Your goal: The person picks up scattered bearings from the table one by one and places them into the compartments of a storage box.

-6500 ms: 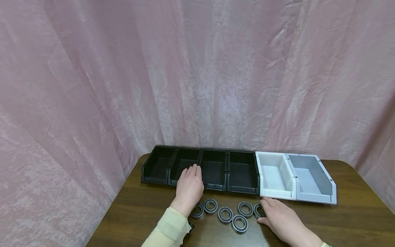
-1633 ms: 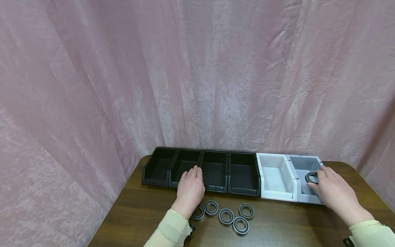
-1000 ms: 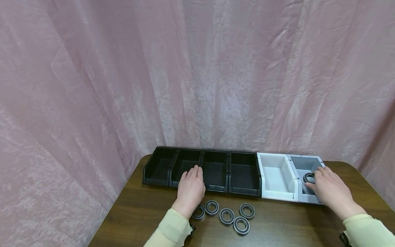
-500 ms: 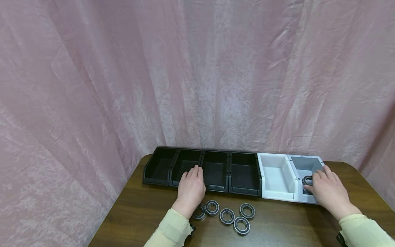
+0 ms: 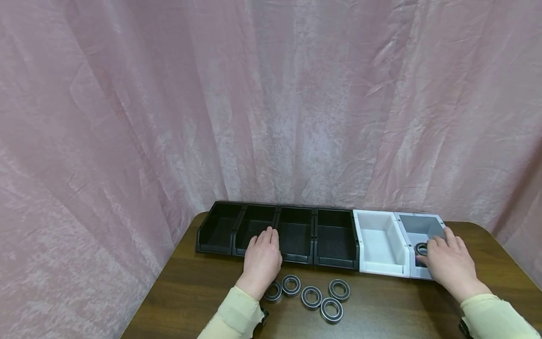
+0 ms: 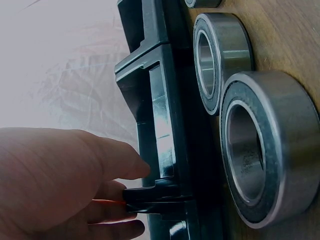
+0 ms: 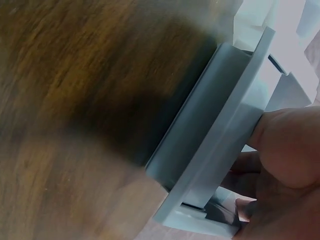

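Observation:
In the head view my left hand (image 5: 262, 256) rests at the front rims of two middle black bins (image 5: 294, 235), holding nothing, its fingers loosely extended. The left wrist view shows its thumb and fingers at the bin's lip, beside two steel ball bearings (image 6: 272, 150). My right hand (image 5: 450, 263) reaches into the grey bin (image 5: 417, 223) at the right end and grips a ball bearing (image 5: 420, 248) between thumb and fingers. Part of that bearing is hidden by the hand. In the right wrist view, the fingers dip behind the bin's front lip (image 7: 225, 125), and the bearing is out of sight.
Several bearings (image 5: 331, 310) lie on the wooden table (image 5: 381, 310) in front of the bins, one partly behind my left wrist. A white bin (image 5: 378, 240) stands between the black bins and the grey one. A pink curtain (image 5: 296, 117) hangs behind.
Earlier my right hand was at a bearing on the table; that bearing is now inside the grey bin. Over the last second, hand and bearing shifted slightly left and lower. My left hand stayed put.

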Demonstrator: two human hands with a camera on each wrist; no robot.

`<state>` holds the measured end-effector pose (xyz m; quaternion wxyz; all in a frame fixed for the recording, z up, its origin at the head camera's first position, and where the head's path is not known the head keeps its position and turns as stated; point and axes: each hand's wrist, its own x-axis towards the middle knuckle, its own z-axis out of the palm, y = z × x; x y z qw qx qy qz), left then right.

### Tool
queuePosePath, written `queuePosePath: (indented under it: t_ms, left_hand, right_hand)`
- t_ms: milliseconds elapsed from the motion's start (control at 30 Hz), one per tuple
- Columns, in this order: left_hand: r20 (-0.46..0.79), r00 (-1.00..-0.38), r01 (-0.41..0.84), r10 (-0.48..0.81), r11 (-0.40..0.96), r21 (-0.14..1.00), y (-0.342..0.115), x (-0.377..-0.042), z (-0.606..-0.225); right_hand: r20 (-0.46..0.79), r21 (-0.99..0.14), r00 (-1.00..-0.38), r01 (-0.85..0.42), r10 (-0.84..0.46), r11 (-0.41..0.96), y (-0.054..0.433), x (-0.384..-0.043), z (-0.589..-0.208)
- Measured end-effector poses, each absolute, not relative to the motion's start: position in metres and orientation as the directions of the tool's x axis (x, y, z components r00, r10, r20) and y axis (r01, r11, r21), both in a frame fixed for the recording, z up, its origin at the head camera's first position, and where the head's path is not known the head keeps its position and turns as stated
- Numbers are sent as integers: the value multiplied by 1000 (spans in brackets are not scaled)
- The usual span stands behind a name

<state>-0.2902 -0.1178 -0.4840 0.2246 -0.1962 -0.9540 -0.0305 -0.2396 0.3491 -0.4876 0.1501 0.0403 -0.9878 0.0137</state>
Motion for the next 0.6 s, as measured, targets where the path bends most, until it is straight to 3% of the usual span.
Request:
queuePosePath:
  t_ms: [600]
  left_hand:
    - [433,-826,389,360,921,-22,-117,-291,-485]
  right_hand:
    - [131,-51,-991,-22,-15,998,351,-251,-486]
